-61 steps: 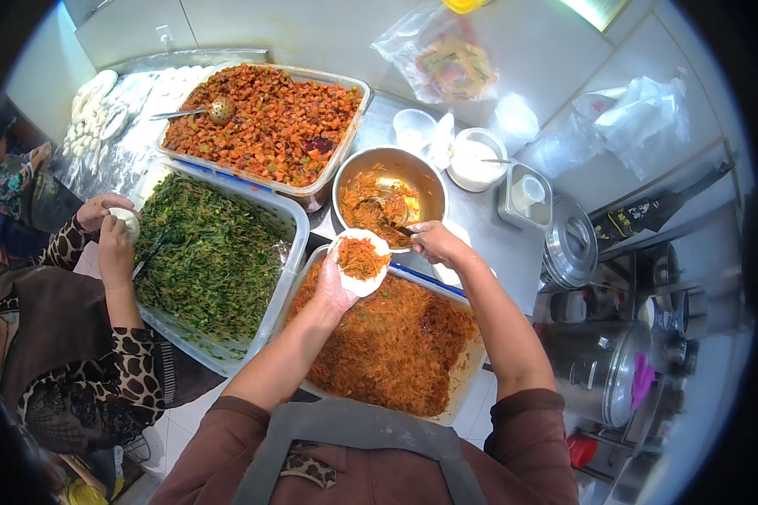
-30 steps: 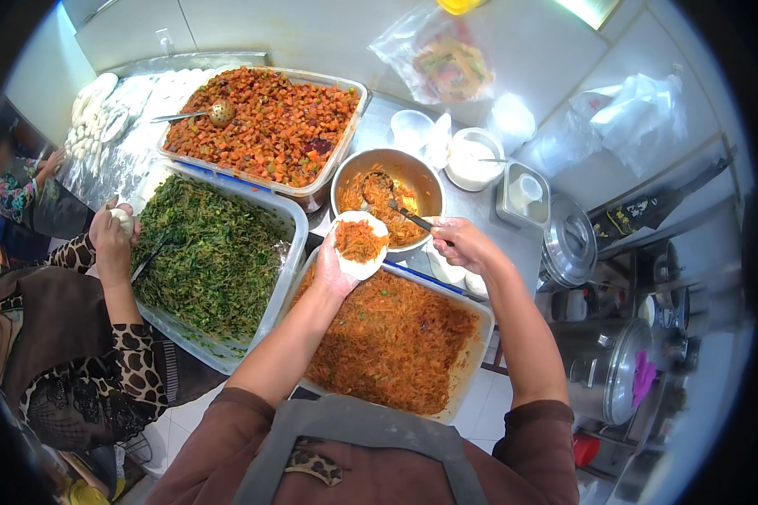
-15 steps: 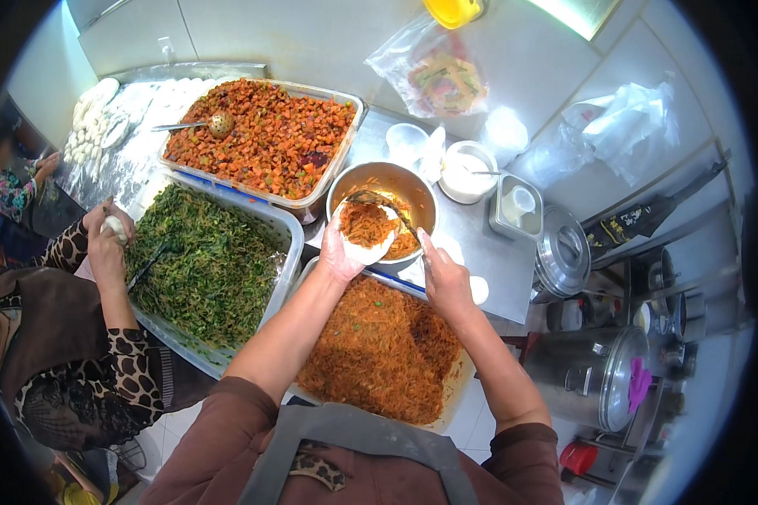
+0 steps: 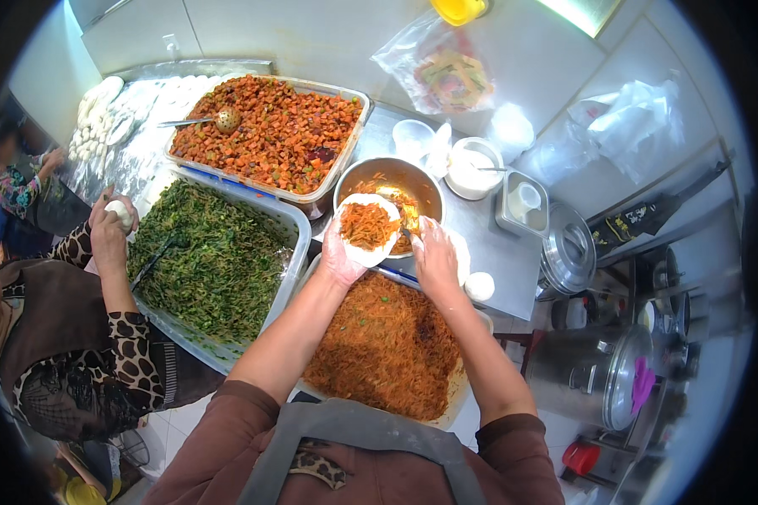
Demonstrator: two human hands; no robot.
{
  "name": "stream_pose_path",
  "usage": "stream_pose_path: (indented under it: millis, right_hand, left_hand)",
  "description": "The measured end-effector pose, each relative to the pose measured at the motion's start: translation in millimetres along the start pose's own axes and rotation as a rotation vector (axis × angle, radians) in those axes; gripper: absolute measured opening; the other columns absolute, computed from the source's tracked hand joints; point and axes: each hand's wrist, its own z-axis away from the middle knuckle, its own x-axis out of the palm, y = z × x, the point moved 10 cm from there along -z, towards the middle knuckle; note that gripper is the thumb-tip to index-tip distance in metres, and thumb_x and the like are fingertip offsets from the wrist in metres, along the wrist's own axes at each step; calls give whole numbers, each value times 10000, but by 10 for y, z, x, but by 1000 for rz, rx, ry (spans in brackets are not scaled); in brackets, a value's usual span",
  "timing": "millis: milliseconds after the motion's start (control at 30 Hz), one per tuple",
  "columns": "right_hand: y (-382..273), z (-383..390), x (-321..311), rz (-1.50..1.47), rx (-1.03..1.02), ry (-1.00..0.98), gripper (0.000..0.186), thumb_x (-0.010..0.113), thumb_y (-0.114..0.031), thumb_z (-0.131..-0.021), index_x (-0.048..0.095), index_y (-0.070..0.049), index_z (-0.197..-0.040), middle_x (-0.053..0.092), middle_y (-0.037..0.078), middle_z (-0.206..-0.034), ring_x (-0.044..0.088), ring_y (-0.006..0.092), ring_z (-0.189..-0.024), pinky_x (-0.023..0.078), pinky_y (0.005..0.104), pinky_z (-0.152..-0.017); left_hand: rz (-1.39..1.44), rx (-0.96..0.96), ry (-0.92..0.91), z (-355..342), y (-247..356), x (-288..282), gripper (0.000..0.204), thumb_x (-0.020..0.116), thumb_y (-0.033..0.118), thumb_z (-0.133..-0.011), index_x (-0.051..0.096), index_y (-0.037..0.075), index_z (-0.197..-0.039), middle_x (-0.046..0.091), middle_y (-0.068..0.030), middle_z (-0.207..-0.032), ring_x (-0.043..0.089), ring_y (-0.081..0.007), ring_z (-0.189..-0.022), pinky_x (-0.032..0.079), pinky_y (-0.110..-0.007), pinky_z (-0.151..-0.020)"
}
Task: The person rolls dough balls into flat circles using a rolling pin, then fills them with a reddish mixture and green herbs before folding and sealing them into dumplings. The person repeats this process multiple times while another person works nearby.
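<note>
My left hand point(image 4: 343, 263) cups a round white dough wrapper point(image 4: 367, 255), palm up. A mound of shredded orange filling point(image 4: 367, 225) lies on the wrapper. My right hand point(image 4: 436, 259) is at the right rim of a metal pot point(image 4: 426, 187), fingers closed on the dark handle of a spoon point(image 4: 407, 234). The spoon's head is hard to make out inside the pot, where orange filling clings to the wall. Below my hands stands a tub of shredded orange filling point(image 4: 379, 345). White dough balls point(image 4: 479, 286) lie right of my right hand.
Left are tubs of chopped green filling point(image 4: 210, 261) and diced red-orange filling point(image 4: 269, 130), the latter with a ladle point(image 4: 226, 120). A co-worker's hands point(image 4: 109, 231) hold dough beside them. White containers point(image 4: 473, 172) and a lidded pot point(image 4: 568, 252) stand right.
The spoon has left the wrapper and gone down into the pot. My right hand has moved slightly left and up, and the filling on the wrapper is now uncovered.
</note>
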Motion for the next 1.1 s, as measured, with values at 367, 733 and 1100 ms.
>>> stream_pose_path:
  millis: [367,733,1100]
  right_hand:
    - [-950,398,-286,-77,-225,83,665,481,-258,-863,188,119,-1326,240,305,-1367,202,385,-1307,137,437,-1080]
    - [-1270,738,-235,5,-171,109,696,514,-323,-855,237,140,-1294,285,316,-1336,256,403,-1277,202,429,-1060]
    - [-597,1073,-477,-1025,196,276,375,363,-141,-943,404,82,-1242,471,216,-1242,455,270,-1174,370,336,-971]
  left_hand:
    - [-89,49,-14,263,-123,104,429,333,311,-928,449,7,-1207,539,-143,-1179,532,-265,-1073,412,-400,-944]
    - [-148,-85,43,645,-393,-77,437,329,334,-928,433,60,-1253,481,-111,-1260,475,-244,-1146,385,-395,-974]
    - [-39,-262,61,1137,-405,-191,393,369,357,-914,511,85,-1158,550,-128,-1168,543,-301,-1049,428,-527,-897]
